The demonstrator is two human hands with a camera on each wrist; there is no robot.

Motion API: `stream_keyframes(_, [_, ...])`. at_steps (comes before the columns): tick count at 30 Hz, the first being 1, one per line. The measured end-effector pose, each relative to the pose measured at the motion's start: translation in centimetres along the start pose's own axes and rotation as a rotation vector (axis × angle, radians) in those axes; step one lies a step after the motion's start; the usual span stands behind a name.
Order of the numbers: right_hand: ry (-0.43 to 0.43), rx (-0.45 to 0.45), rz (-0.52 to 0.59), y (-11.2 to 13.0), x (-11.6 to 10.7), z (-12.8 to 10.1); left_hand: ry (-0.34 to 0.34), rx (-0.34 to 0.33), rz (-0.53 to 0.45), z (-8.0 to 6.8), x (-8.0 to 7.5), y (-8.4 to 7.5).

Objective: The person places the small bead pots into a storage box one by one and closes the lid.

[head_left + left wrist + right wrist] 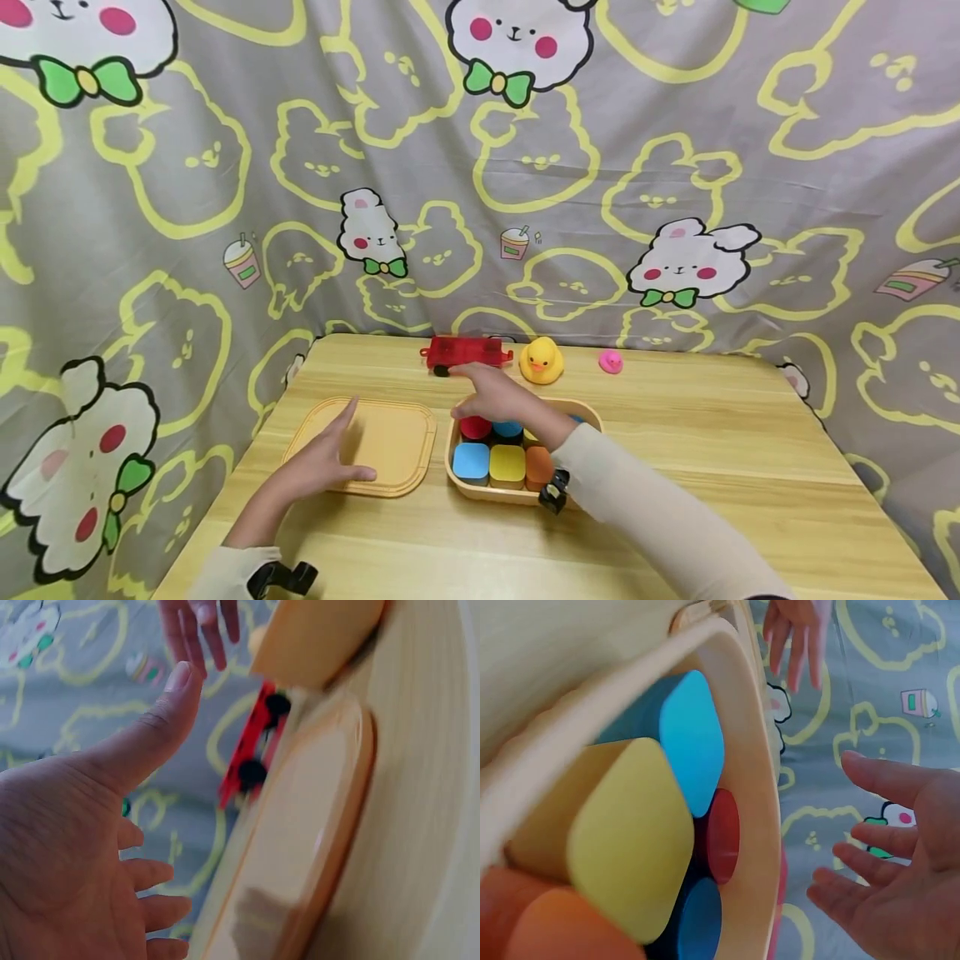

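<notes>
My left hand (330, 458) hovers above a flat yellow-orange lid (397, 446) on the table, thumb spread apart from straight fingers, holding nothing. My right hand (498, 394) reaches over a yellow-orange box (459, 487) of colored blocks, its fingers loosely extended with nothing in them. Inside the box, a light blue block (472, 461), a yellow block (507, 464) and an orange block (537, 467) line the near side. A red block (475, 428) and a darker blue one sit behind them. My right forearm hides part of the contents.
Along the back of the wooden table (697, 467) stand a red toy wagon (467, 352) with black wheels, a yellow rubber duck (542, 361) and a small pink duck (611, 361). A patterned grey curtain (555, 200) hangs behind and around the table.
</notes>
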State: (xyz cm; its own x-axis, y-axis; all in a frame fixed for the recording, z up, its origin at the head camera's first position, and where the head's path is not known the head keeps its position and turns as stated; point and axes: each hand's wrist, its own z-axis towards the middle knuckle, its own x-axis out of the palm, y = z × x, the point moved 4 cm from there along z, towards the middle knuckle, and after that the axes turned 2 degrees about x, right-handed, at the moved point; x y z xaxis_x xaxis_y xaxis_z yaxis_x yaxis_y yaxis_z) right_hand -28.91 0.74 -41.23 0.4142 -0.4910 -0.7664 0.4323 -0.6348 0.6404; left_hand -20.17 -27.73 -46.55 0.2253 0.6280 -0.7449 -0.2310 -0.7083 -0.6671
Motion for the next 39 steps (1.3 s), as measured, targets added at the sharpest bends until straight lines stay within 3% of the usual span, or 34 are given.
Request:
stream_keyframes(5, [0.066, -0.020, 0.082, 0.5, 0.4, 2.3, -0.029, -0.050, 0.006, -1.8, -1.6, 2.9])
stream_keyframes(12, [0.180, 0.020, 0.227, 0.3, 1.2, 5.6, -0.039, -0.101, -0.025, -3.9, -3.2, 5.8])
stream_keyframes(18, [0.314, 0.144, 0.384, -1.3, 2.6, 7.9, -0.030, -0.127, 0.011, -4.7, -3.4, 7.4])
stream_keyframes(24, [0.402, 0.289, 0.544, -2.2, 3.4, 9.1, -0.058, -0.136, 0.048, -4.7, -3.7, 8.2])
stream_keyframes(34, [0.432, 0.354, 0.594, -2.6, 3.9, 9.8, -0.070, -0.195, 0.037, -4.4, -3.8, 8.6])
stream_keyframes(39, [0.438, 0.352, 0.589, -2.7, 4.0, 10.0, -0.078, -0.177, 0.082, -4.4, -3.6, 8.7])
